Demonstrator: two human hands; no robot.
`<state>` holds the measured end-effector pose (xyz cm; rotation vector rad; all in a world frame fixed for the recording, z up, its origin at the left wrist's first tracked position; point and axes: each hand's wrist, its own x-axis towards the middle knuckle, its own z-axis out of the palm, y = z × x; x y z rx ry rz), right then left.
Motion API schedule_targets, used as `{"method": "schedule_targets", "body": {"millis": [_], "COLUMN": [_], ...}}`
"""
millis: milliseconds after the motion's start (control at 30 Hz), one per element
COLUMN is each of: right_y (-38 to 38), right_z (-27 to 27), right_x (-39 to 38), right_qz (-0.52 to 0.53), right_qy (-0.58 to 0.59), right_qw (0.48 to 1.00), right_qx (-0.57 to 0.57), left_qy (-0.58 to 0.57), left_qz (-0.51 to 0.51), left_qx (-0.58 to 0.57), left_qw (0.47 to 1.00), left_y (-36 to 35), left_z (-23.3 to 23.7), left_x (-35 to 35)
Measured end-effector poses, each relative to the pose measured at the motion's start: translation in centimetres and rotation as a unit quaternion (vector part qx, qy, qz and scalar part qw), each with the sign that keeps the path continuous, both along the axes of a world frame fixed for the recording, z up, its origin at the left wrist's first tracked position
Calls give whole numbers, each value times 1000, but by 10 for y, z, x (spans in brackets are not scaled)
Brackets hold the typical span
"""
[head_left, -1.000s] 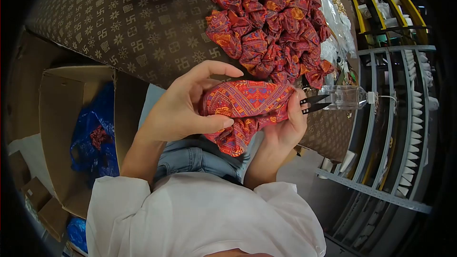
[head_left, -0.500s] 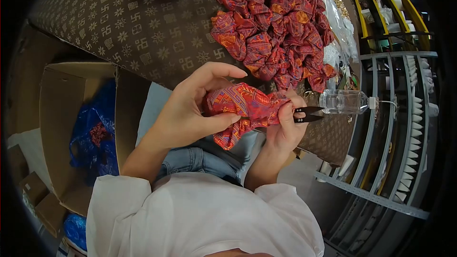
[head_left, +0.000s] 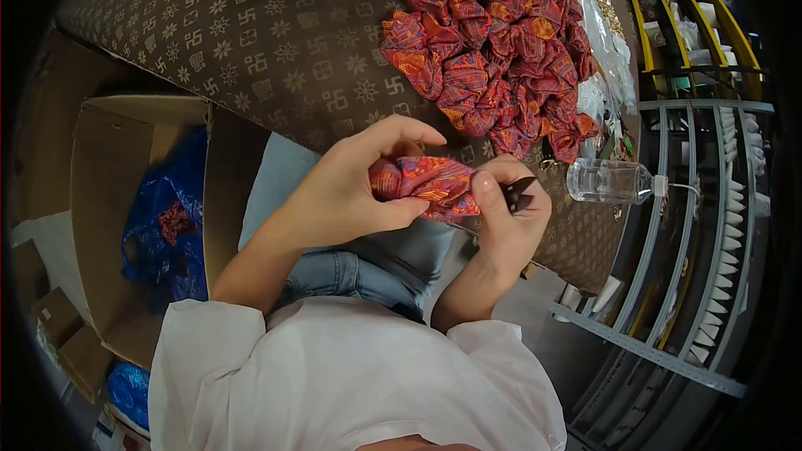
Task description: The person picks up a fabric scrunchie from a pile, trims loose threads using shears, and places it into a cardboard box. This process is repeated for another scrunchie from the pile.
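Grip obs.: our L hand (head_left: 338,188) was part-closed, thumb pressed on a bunched red multicolour-patterned cloth piece (head_left: 430,184), index finger arched clear of it. R hand (head_left: 510,217) pinched the cloth's other end, thumb on top; small black metal snips (head_left: 520,195) sat tucked in the same hand. Cloth hung btwn both hands, over our lap, just off the table edge. Couldn't tell if snip blades were apart.

Handling (our judgement): light, even pinch at both ends best, folds eased w/ thumbs, not yanked; snip tips angled away from cloth, else snag risk. Snips also cost the R fingers some freedom.

Surroundings: pile of similar red gathered cloth pieces (head_left: 510,50) beyond grip, on brown patterned table cover (head_left: 309,42). Clear plastic bottle (head_left: 606,181) just R of snips, could get knocked if R hand swung out. Open brown cardboard box (head_left: 113,225) w/ blue plastic bag (head_left: 180,263) L of L forearm; grey metal rack (head_left: 668,359) farther R.
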<state>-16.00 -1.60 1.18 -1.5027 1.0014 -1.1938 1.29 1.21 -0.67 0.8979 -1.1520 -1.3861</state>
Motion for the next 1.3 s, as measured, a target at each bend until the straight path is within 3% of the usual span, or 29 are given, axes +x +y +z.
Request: {"method": "schedule_targets", "body": {"millis": [67,167,300,400,600,667,933,1000,1033,1067,1100,1133,1167,1233,1267,1300], "right_y": [-2,-5,-10,-10,-12,-13,-8,-6,-6,-8,-12,-12,-7,-6,-5,-3], "right_z": [-8,-15,-23,-21,-17,-18,-17,-14,-13,-12,-8,-2,8,5,5,4], "right_x": [-7,-14,-25,-22,-23,-22,-16,-13,-17,-16,-14,-11,-6,6,4,4], "right_qz": [10,47,113,69,74,89,69,-42,-127,-127,-87,-48,26,97,111,112], "right_qy": [-58,-151,-230,-287,-321,-321,-295,-88,-40,-38,-19,1,1,120,87,88], "right_qw": [998,985,958,943,931,930,945,995,990,990,996,995,999,987,989,989], "right_qx": [21,70,126,156,160,154,125,18,44,44,-20,-82,-26,-38,38,37], "left_qy": [54,77,118,122,101,155,170,144,106,68,69,-10,-89,-24,41,42], "left_qz": [-44,-31,-37,-17,60,74,58,38,16,-9,-9,-10,-11,-27,-40,-38], "left_qx": [113,50,99,110,73,99,82,94,77,61,62,0,-62,-33,-4,-5], "left_qw": [991,995,987,986,990,980,980,984,991,996,996,1000,994,999,998,998], "left_y": [0,0,1,2,1,2,-6,-8,-10,-11,-13,-15,-16,-17,-17,-17], "left_z": [3,-1,2,1,0,5,5,9,14,16,17,18,18,17,16,15], "left_x": [7,8,14,19,21,19,16,16,16,15,12,10,9,7,6,6]}}
